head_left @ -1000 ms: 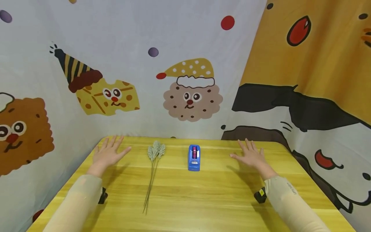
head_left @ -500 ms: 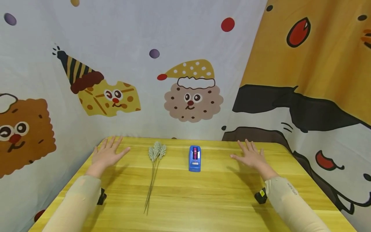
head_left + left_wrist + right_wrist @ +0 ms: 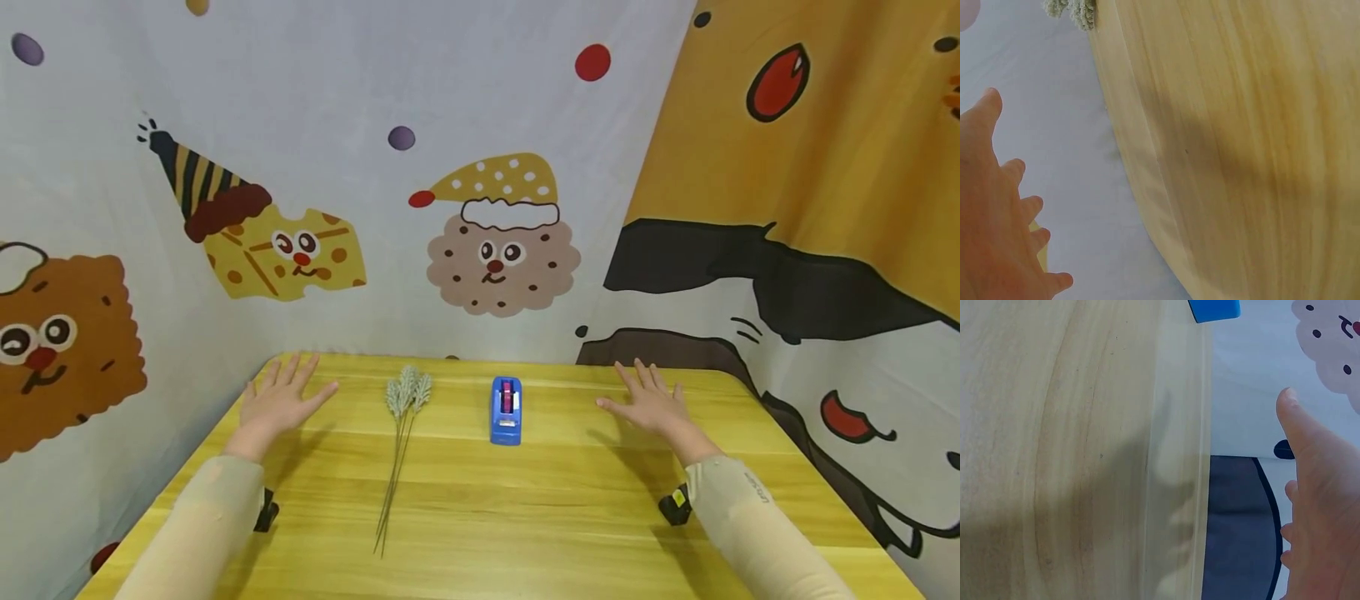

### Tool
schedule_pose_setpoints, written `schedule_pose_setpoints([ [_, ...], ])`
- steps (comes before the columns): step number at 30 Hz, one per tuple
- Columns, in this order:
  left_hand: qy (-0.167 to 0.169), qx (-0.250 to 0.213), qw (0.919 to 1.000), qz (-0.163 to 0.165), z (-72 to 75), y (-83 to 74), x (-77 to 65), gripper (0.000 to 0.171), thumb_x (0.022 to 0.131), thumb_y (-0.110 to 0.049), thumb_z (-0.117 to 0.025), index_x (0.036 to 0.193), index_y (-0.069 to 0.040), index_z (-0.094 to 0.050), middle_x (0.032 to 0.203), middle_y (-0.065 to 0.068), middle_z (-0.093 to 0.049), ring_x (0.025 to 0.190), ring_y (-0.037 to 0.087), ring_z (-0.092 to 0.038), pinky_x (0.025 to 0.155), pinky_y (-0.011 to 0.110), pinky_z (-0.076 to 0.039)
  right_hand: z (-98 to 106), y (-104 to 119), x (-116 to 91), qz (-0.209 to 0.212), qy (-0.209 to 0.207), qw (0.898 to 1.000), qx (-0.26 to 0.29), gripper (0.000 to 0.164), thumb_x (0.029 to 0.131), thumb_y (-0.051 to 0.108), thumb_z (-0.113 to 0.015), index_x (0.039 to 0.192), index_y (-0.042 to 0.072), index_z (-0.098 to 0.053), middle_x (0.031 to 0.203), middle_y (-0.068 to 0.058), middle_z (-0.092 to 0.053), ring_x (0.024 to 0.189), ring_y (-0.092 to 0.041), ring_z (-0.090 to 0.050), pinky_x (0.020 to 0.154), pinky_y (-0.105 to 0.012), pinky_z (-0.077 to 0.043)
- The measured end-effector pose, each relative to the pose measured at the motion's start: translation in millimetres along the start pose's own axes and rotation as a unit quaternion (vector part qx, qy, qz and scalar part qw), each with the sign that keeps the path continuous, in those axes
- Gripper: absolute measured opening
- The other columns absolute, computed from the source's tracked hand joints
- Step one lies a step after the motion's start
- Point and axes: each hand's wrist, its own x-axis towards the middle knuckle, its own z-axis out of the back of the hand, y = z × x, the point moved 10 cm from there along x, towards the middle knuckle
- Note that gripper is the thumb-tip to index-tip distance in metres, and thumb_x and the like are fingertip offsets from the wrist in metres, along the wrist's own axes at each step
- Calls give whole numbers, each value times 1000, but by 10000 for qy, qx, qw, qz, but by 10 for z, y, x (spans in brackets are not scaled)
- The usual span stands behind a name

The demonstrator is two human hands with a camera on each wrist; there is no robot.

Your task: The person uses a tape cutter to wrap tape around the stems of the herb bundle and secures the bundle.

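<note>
- Table (image 3: 570,517): yellowish surface with a streaky wood-like grain and rounded far corners, spread beneath both hands.
- Backdrop (image 3: 337,100): pale, softly creased cloth beyond the fingertips, printed with cartoon biscuits and cheese; to the right of the right hand it turns orange, black and white.
- Sleeves (image 3: 735,508): smooth, cream-coloured, close round both forearms, a small black boxy device below each wrist.
- Left hand (image 3: 281,404): raised over the table, fingers straight and fanned apart, its shadow falling on the wood.
- Right hand (image 3: 651,408): likewise raised, fingers spread, thumb pointing inward.
- Dried-looking stems (image 3: 407,387): to the right of the left hand, near its thumb; pale grey-green, nubbly, tapered heads bunched together, thin wiry stalks running back toward the person.
- Tape dispenser (image 3: 506,429): between the hands, left of the right thumb and well apart from it; blue, oblong, rounded at the far end, a magenta roll in its slot.
</note>
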Motion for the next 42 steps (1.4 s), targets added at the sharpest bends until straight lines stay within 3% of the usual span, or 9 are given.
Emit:
schedule_pose_setpoints([
  [7,-36,-47,10000,-45,12,-44,-32,86,94,-69,-33,157,-17,-7,158,24,-3,141,50,4,101,74,7,18,17,-3,28,-39,10000,4,96,87,74,-42,156,14,-15,158,-26,-2,141,-50,2,98,-76,10],
  [12,-112,-104,9996,-220,28,-176,-30,85,94,-69,-31,157,-14,-11,158,25,-6,141,50,0,103,73,3,11,88,-37,162,-183,9997,-25,94,88,74,-42,156,16,-16,158,-25,-5,141,-49,-1,98,-77,6],
  [17,-432,-543,9950,-720,45,-464,1,77,100,-59,-32,155,-7,-19,156,26,-14,140,50,-8,106,69,-8,7,310,-89,399,-275,9978,458,87,91,68,-44,156,16,-18,158,-25,-7,141,-50,-5,101,-75,-4],
  [21,-643,-1415,9802,-1224,18,-768,32,66,104,-46,-35,152,-2,-25,155,27,-20,141,48,-12,110,63,-9,1,532,-108,627,-377,9888,1305,80,95,58,-46,155,10,-21,156,-27,-14,139,-52,-13,104,-72,-13],
  [26,-515,-2770,9472,-1527,-116,-1168,75,60,104,-39,-40,152,-5,-29,155,23,-24,141,44,-18,111,62,-11,-61,799,-65,868,-453,9598,2630,69,99,43,-52,149,0,-32,151,-26,-30,137,-48,-25,107,-63,-22],
  [30,-109,-3481,9251,-1510,-312,-1497,105,59,103,-40,-42,152,-10,-30,156,19,-24,142,41,-18,110,62,-15,-222,933,17,507,-357,9295,3637,58,99,37,-54,142,-1,-44,143,-24,-44,128,-44,-42,101,-57,-37],
  [34,318,-4092,9027,-1288,-554,-1779,128,56,103,-39,-44,152,-15,-32,157,15,-24,142,40,-19,108,64,-18,-428,1015,80,-56,-392,8945,4454,48,99,33,-56,131,-3,-57,127,-22,-58,111,-35,-57,91,-53,-46],
  [37,523,-4489,8863,-1012,-740,-1939,154,53,103,-35,-46,151,-16,-35,156,14,-27,141,38,-23,108,62,-22,-554,1033,97,-430,-674,8714,4841,41,97,28,-60,117,-7,-64,107,-20,-67,89,-28,-63,80,-48,-52],
  [42,832,-5119,8527,-621,-984,-2153,194,55,102,-34,-48,150,-11,-36,153,17,-32,137,39,-32,108,55,-29,-764,1047,102,-868,-1113,8140,5634,34,93,18,-64,102,-15,-65,80,-17,-63,62,-17,-54,58,-30,-49],
])
